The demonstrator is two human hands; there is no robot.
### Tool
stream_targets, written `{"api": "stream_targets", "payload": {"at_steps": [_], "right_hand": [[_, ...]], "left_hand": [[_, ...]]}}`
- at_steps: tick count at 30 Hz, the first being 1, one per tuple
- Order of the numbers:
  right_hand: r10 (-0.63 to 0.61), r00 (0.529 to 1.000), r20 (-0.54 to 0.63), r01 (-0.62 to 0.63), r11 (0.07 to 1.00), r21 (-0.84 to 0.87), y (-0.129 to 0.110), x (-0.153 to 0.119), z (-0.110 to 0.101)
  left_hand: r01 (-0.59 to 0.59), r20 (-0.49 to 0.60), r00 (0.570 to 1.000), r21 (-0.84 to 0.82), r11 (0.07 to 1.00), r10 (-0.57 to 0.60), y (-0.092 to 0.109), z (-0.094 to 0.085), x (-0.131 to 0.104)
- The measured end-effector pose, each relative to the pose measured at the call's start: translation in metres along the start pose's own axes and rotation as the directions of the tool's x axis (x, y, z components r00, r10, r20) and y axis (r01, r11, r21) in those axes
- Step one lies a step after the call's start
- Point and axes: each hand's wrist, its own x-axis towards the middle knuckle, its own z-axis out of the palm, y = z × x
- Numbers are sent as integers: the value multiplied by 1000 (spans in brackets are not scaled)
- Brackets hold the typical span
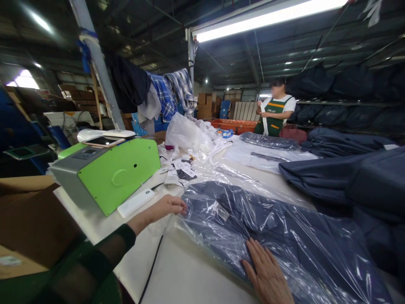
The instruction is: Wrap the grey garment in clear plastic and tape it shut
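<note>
Dark blue folded trousers or a similar garment (275, 215) lie inside a clear plastic bag (202, 236) on the white table (183, 270). At the bag's left end, my left hand (169, 206) has its fingers closed together on the plastic edge. My right hand (267, 268) lies flat on the near side of the bag, fingers stretched out and pressing on the plastic. A small pale label (222, 211) shows through the film near the garment's left part. The garment's exact kind is hard to make out under the glare.
A green and grey machine (120, 171) stands at left, with a phone (103, 142) on top and a white device (136, 202) beside it. Paper tags (181, 172) and crumpled plastic (188, 135) lie behind. Dark garments (363, 177) are heaped at right. A co-worker (275, 110) stands across the table.
</note>
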Motion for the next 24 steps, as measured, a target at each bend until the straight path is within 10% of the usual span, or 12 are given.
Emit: {"api": "stream_targets", "payload": {"at_steps": [24], "right_hand": [[37,999,-30,-36,999,9,2,-3,9]], "left_hand": [[192,-390,918,284,939,-69,-58,39,57]]}}
